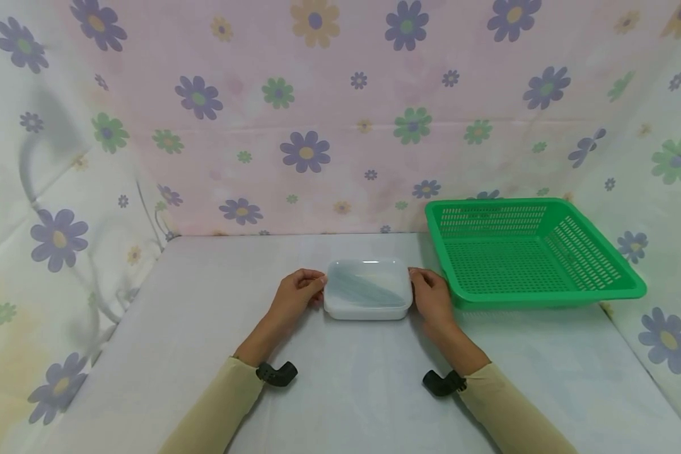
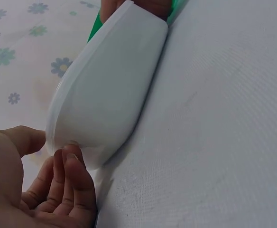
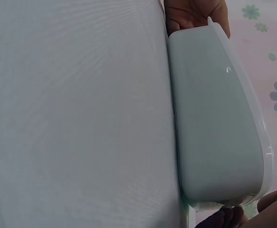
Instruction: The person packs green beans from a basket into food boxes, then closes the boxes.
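Note:
A white rectangular food container (image 1: 367, 312) with rounded corners rests on the white table. Its lid (image 1: 369, 284) looks translucent, with a grey-blue diagonal band showing on it. At the container's left end, my left hand (image 1: 297, 294) pinches the rim, thumb at the lid edge and curled fingertips under it, as the left wrist view shows. My right hand (image 1: 433, 296) holds the opposite end in a similar way. In the right wrist view, the container's smooth side wall (image 3: 219, 114) stands on the cloth, and the right fingertips appear only partly at the bottom edge.
A green perforated plastic basket (image 1: 545, 296) stands at the back right, close beside the right hand. White cloth covers the table (image 1: 204, 391). Flower-patterned curtains (image 1: 329, 208) hang behind and along both sides.

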Motion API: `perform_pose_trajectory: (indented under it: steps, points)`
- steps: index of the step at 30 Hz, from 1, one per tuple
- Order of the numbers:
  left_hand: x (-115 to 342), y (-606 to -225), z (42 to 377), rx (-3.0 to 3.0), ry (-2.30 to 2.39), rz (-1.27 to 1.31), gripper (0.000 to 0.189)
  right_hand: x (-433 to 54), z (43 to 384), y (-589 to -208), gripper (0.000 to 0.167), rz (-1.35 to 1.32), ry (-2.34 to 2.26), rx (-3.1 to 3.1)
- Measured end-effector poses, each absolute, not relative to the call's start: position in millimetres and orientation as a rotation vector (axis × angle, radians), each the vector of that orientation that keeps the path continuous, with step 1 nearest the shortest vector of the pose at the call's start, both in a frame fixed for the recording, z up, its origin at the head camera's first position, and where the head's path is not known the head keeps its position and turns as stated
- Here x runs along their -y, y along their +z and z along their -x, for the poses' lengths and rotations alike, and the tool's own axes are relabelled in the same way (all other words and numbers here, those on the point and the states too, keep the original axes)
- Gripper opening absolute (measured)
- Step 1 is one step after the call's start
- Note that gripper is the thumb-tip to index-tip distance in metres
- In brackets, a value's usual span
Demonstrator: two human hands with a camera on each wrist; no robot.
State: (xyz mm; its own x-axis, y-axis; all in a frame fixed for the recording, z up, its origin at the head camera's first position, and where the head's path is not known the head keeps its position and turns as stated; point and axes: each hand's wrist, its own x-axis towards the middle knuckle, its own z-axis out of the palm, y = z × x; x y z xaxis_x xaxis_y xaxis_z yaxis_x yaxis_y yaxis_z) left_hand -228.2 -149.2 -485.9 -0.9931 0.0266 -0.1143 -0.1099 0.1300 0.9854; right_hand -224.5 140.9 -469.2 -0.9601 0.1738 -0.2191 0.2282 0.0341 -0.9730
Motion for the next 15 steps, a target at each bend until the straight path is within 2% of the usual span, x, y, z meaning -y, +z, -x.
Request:
perform_pose_trajectory:
  steps: [9, 12, 15]
  points:
    - [140, -479, 224, -2.728, 1.728, -0.073, 0.030, -135, 221, -459, 0.051, -0.294, -1.910, -2.372]
    - [134, -474, 220, -2.906, 1.622, -0.203, 0.030, -134, 221, -458, 0.058, -0.139, -1.778, -2.475]
    - [126, -469, 218, -3.028, 1.524, -0.378, 0.034, -132, 222, -458, 0.063, 0.132, -1.616, -2.641]
